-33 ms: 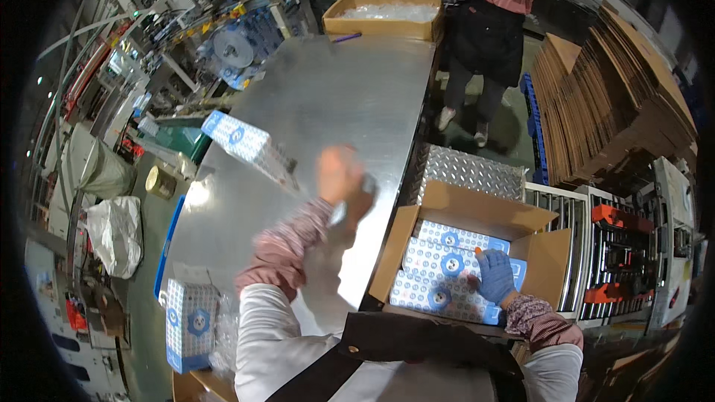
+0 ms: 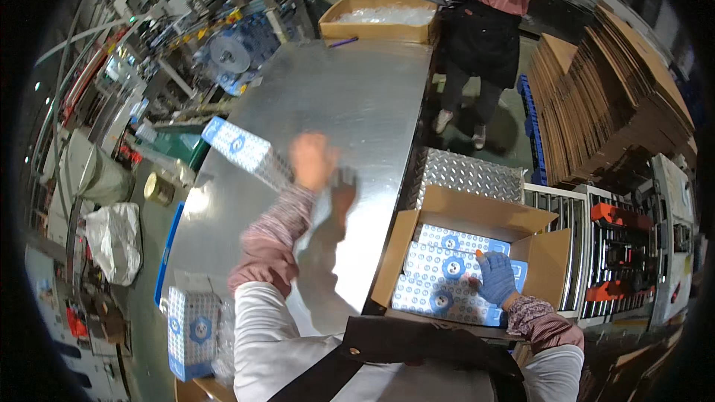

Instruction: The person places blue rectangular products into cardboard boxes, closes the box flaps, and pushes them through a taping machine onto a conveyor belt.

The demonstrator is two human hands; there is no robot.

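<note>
Metal table (image 2: 350, 89): a long steel sheet is stretching away ahead of both hands, serving as the surface that packs are travelling along toward the person.
Open carton (image 2: 477, 216): a brown cardboard box is sitting below the table's right edge, directly under the right hand, its flaps folded outward so packs can be laid in from above.
Packs in carton (image 2: 439, 275): blue-and-white patterned packs are lying flat and side by side in the carton, filling its visible layer.
Pack on table (image 2: 246, 150): a long blue-and-white pack is lying slantwise just to the left of the left hand, near it but not clearly touching.
Pack at the near end (image 2: 190, 331): another patterned pack is standing well behind and to the left of the left hand, beside the person's left elbow.
Left hand (image 2: 313, 160): it is bare, blurred and stretched out over the table; the fingers are looking loosely spread and holding nothing, though the blur is making the exact spread hard to judge.
Right hand (image 2: 497, 277): it is wearing a blue glove and resting flat, fingers spread, on the packs in the carton, pressing rather than gripping.
</note>
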